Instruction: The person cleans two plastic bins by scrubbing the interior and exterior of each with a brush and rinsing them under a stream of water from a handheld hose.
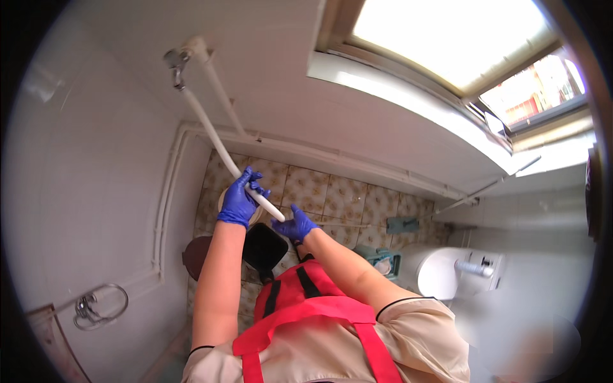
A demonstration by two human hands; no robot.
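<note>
A white hose (pixel 215 139) hangs from a chrome tap (pixel 178 72) high on the wall and slants down towards me. My left hand (pixel 239 198), in a blue glove, is wrapped around it near its lower end. Just beside the hose's free end is my right hand (pixel 296 225), also gloved, thumb spread from the fingers; whether it touches the tip is unclear. A black bucket (pixel 265 246) stands on the floor below my hands. Partly hidden behind my left hand is a pale round basin (pixel 222 198).
Pipes (pixel 335 155) run along the wall's foot above patterned floor tiles (pixel 306 189). A brown round object (pixel 197 258) stands left. Rightward are a green bin (pixel 395 263), a white toilet (pixel 433 275) and a green flat-headed tool (pixel 402 224). A chrome towel ring or fixture (pixel 96 306) juts from the left wall.
</note>
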